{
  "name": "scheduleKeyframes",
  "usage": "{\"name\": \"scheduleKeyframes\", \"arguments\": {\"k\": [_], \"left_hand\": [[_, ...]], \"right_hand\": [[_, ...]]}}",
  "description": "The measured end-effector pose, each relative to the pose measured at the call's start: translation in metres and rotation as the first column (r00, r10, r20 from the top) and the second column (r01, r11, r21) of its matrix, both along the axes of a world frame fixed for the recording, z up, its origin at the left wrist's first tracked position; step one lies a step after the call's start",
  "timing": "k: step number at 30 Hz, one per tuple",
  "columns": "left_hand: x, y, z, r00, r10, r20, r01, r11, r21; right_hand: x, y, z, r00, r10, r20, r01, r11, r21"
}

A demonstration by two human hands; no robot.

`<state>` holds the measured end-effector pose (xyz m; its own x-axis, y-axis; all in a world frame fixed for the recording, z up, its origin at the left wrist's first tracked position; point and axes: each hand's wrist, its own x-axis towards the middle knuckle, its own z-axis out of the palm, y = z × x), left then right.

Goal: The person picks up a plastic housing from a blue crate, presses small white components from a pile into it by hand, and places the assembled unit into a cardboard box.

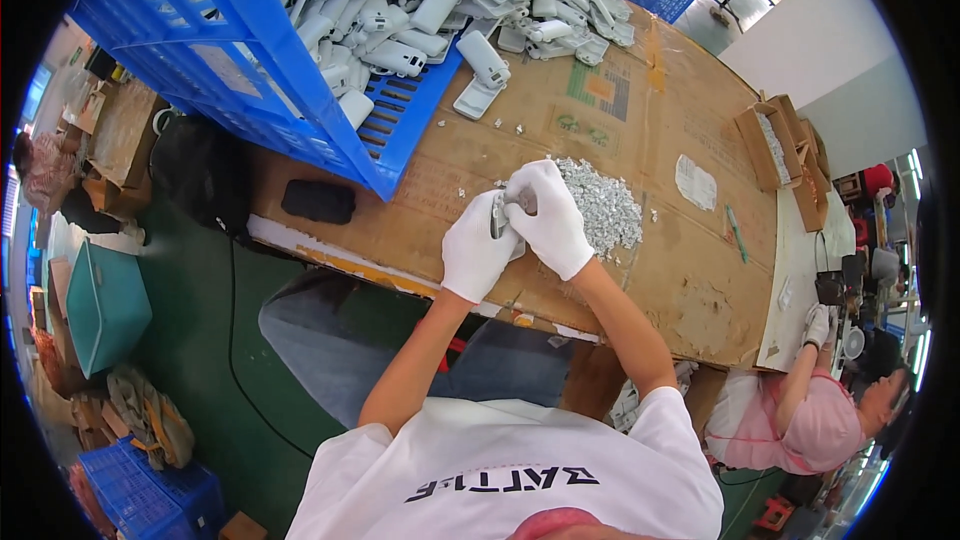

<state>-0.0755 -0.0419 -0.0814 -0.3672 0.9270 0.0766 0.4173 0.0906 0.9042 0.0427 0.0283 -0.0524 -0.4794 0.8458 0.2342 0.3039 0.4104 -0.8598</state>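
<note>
Small-parts pile [602,208] is on the counter [700,250], at 3 o'clock from the hands [548,215]. Crate [315,105] with casings [437,6] at 11.

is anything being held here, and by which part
A pale grey piece, held between both hands; they cover most of it, so which part is gripped cannot be told.

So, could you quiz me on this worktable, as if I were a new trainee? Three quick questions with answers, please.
1. True or false: the left hand and right hand both wear white gloves.
2. What colour is the large slatted crate at the upper left?
3. The heap of small silvery pieces lies mostly:
A. left of the left hand
B. right of the right hand
C. inside that crate

Key: 1 true; 2 blue; 3 B
</note>
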Motion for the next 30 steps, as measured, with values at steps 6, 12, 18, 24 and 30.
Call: {"name": "scheduleKeyframes", "arguments": {"k": [6, 12, 18, 24, 30], "left_hand": [[-0.003, 0.001, 0.002, 0.996, -0.067, -0.057, 0.076, 0.983, 0.168], [-0.005, -0.007, -0.008, 0.984, 0.041, 0.174, -0.073, 0.981, 0.182], [0.002, -0.023, 0.003, 0.965, 0.068, 0.253, -0.098, 0.989, 0.108], [-0.004, -0.014, -0.030, 0.941, 0.059, 0.334, -0.135, 0.968, 0.211], [-0.008, -0.002, -0.004, 0.973, 0.019, 0.230, -0.070, 0.974, 0.213]], "right_hand": [[0.009, 0.010, 0.008, 0.994, 0.106, 0.033, -0.092, 0.955, -0.281], [-0.006, -0.018, -0.017, 1.000, 0.001, 0.031, -0.006, 0.990, 0.139], [-0.002, -0.036, -0.011, 0.988, 0.044, -0.151, -0.082, 0.962, -0.259], [-0.006, -0.026, -0.019, 0.991, 0.037, -0.132, -0.048, 0.996, -0.079], [-0.008, -0.013, 0.002, 0.989, 0.021, -0.145, -0.056, 0.969, -0.239]]}}
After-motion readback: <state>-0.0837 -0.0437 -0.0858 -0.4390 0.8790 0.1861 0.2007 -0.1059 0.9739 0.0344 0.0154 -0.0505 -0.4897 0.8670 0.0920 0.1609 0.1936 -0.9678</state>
